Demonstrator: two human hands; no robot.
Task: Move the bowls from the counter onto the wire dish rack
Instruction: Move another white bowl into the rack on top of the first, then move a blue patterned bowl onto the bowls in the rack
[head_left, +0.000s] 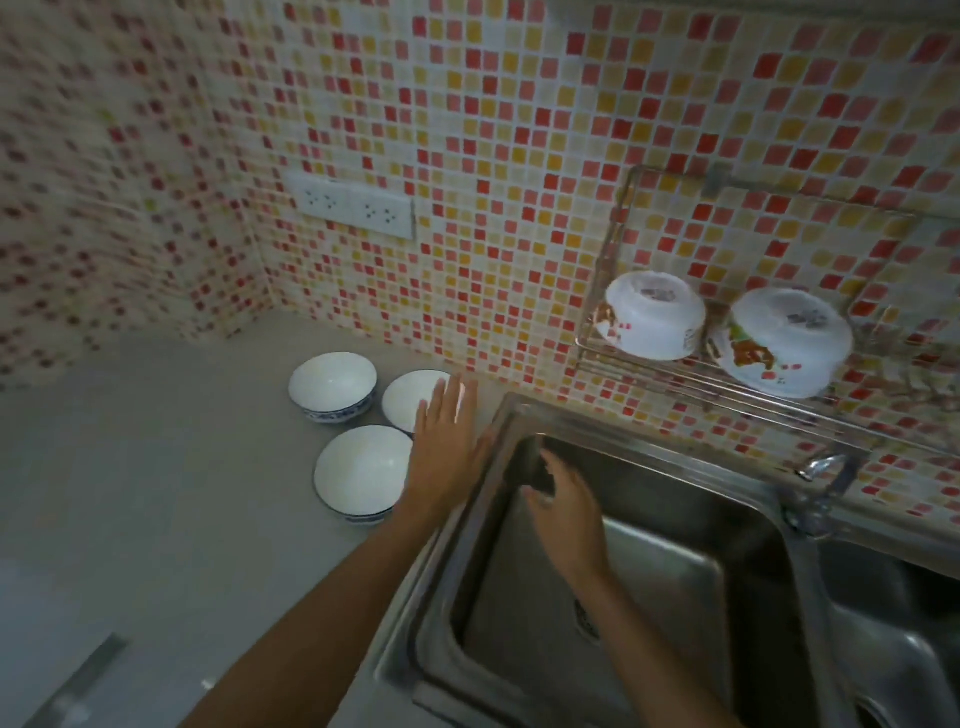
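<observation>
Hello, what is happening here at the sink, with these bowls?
A person is moving bowls from the counter to the wire dish rack on the tiled wall. Two bowls already sit upside down on the rack. Three white bowls remain on the counter. The left hand, open, reaches over them with nothing in its grip. The right hand is empty above the steel sink.

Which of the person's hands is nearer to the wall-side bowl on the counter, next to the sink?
Left. The left hand is spread open right over the wall-side bowl's edge, partly covering it. The right hand hangs over the sink, clearly further away.
</observation>
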